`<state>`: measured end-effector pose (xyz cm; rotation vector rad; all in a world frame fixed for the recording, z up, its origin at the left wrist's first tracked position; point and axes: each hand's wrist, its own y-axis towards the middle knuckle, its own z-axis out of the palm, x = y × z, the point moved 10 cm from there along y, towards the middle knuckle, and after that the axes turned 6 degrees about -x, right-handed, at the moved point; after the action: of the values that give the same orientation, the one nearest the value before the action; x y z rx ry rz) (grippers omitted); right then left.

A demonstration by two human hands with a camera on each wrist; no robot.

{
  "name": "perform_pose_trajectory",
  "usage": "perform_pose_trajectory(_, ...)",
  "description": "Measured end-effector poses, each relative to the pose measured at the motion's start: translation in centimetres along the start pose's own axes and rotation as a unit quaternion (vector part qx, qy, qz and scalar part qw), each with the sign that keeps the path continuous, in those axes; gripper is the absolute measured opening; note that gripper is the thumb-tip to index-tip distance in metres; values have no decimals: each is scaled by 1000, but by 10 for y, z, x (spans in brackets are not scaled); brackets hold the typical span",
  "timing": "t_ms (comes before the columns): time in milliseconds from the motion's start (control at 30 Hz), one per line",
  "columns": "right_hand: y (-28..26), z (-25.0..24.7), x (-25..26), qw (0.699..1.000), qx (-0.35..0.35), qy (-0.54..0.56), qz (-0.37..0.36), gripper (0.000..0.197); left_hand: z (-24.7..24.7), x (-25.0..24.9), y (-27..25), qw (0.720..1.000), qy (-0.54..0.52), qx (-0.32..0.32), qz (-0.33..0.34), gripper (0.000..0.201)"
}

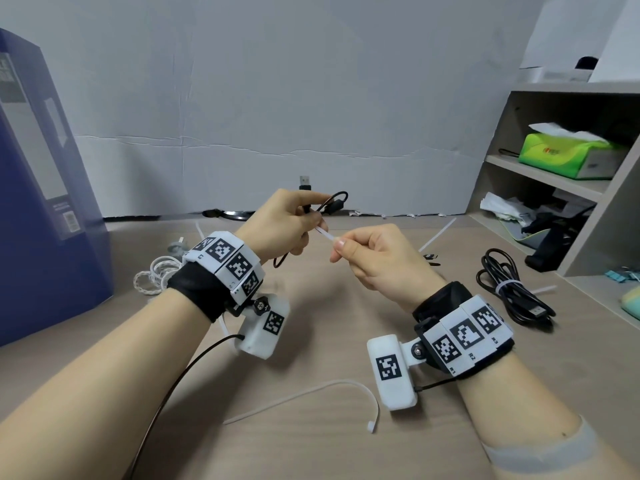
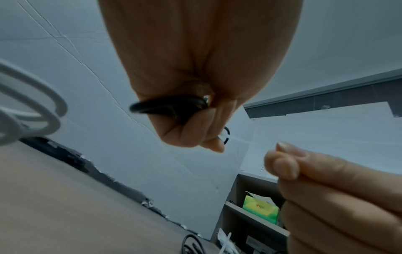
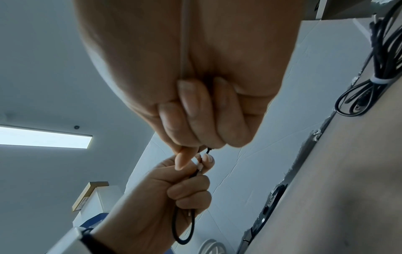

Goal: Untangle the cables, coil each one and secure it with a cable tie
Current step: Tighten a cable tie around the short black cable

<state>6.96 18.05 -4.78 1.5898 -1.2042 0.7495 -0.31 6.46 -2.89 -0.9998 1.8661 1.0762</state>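
My left hand (image 1: 313,220) is raised over the table and grips a small coil of thin black cable (image 1: 332,202), with a USB plug (image 1: 304,183) sticking up behind the fingers. A white cable tie (image 1: 327,234) runs from the coil to my right hand (image 1: 337,245), which pinches its tail between thumb and forefinger. In the left wrist view the black cable (image 2: 165,106) loops out of the curled fingers. In the right wrist view the tie's tail (image 3: 185,43) runs back along the palm, and the cable loop (image 3: 182,232) hangs below the left hand (image 3: 174,189).
A black cable bundle (image 1: 512,292) bound with a white tie lies at the right. A white cable (image 1: 156,275) lies left, behind my wrist. A loose tie (image 1: 311,396) lies near me, another (image 1: 436,233) farther back. A blue box (image 1: 41,188) stands left, a shelf unit (image 1: 540,174) right.
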Motion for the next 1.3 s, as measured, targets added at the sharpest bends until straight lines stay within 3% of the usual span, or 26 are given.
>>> perform_pose_trajectory(233, 2, 2, 1, 1000, 8, -15, -20, 28, -3, -4, 0, 998, 37, -10, 40, 55)
perform_pose_trajectory(467, 1, -2, 4, 1000, -8, -1, -17, 26, 0, -15, -6, 983, 131, -90, 91, 77)
perform_pose_trajectory(633, 1, -12, 4, 999, -37, 34, 8, 28, -13, -10, -5, 989, 59, -133, 20, 105)
perform_pose_trajectory(733, 10, -39, -1, 991, -115, 50, 43, 31, -30, 0, -2, 987, -12, -160, -33, 86)
perform_pose_trajectory(800, 18, -68, -13, 979, -186, 21, 81, 33, -38, 2, 0, 984, -48, -166, -51, 49)
perform_pose_trajectory(867, 29, -95, -25, 964, -217, -110, 104, 32, -43, 3, 0, 982, -64, -170, -49, 13)
perform_pose_trajectory(1000, 41, -109, -56, 894, -126, -376, 208, 24, -39, 14, 4, 983, -40, -157, -88, 23)
perform_pose_trajectory(1167, 39, -110, -80, 821, -45, -497, 275, 32, -21, 29, 20, 983, -38, -92, -156, 20)
perform_pose_trajectory(1300, 45, -110, -90, 784, 0, -542, 304, 28, -7, 32, 31, 980, -37, -57, -186, 15)
